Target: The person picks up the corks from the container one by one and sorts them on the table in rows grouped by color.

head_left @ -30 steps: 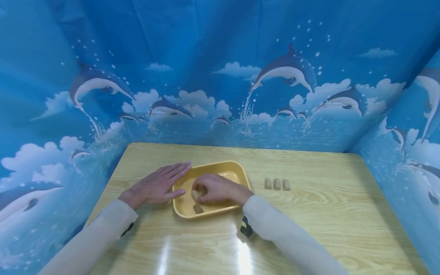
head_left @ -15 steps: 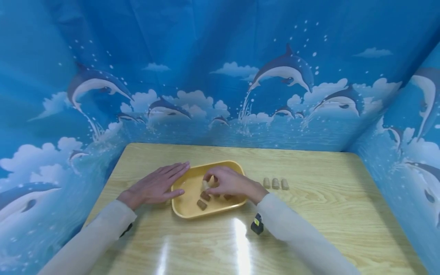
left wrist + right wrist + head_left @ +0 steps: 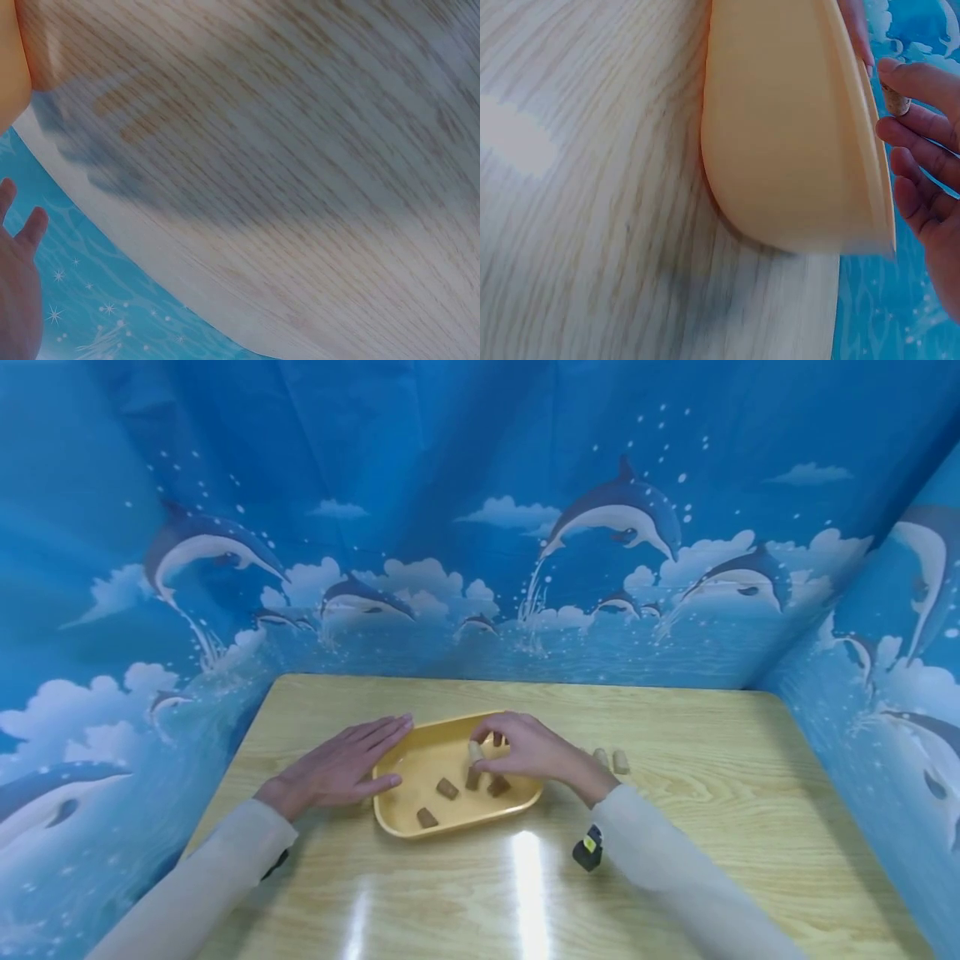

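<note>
My right hand (image 3: 525, 747) pinches a pale cork (image 3: 896, 100) between thumb and fingertips, over the right part of a yellow tray (image 3: 405, 806). Below and around it on the tray floor lie several darker brown corks (image 3: 447, 788), one of them right under the held cork in the head view. My left hand (image 3: 337, 766) rests at the tray's left end with straight fingers along the rim and the thumb reaching over the inside. The left wrist view catches only part of that hand and a corner of the tray.
To the right of the tray, pale corks (image 3: 620, 762) stand in a short row on the wood-grain table (image 3: 712, 793), partly behind the right wrist. A blue dolphin-print curtain (image 3: 450, 527) encloses the back and sides.
My right hand has moved rightward and up across the tray with the pale cork, uncovering brown corks that it hid before. The left hand has stayed at the rim.
</note>
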The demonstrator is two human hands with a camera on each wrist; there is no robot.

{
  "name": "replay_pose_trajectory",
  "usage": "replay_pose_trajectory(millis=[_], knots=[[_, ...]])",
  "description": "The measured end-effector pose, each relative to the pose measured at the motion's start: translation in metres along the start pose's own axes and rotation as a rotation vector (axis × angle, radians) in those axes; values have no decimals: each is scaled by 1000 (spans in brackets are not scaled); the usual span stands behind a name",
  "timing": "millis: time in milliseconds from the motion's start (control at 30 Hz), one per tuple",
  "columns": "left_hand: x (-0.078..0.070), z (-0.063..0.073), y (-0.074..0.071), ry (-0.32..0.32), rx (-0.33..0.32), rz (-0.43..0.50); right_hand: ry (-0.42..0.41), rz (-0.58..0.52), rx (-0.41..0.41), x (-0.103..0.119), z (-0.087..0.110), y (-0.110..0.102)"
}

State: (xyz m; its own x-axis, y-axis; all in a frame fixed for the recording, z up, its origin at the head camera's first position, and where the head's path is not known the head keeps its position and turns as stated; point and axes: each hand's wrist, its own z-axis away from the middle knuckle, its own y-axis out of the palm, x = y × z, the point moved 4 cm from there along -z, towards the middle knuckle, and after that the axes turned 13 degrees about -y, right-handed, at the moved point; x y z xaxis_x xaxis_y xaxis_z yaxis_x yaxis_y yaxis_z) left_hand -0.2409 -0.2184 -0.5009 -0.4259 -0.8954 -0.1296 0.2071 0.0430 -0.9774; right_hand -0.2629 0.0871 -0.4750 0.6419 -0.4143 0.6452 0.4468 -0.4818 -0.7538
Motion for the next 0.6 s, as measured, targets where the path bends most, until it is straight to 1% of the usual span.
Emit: replay_pose_trajectory(millis=[233, 467, 600], knots=[[0, 0, 0, 2, -6, -9, 46, 24, -50, -6, 18, -16], [-1, 2, -1, 13, -17, 11, -7, 25, -127, -12, 36, -33], [-1, 1, 0, 19, -27, 4, 7, 44, -164, -15, 47, -42]])
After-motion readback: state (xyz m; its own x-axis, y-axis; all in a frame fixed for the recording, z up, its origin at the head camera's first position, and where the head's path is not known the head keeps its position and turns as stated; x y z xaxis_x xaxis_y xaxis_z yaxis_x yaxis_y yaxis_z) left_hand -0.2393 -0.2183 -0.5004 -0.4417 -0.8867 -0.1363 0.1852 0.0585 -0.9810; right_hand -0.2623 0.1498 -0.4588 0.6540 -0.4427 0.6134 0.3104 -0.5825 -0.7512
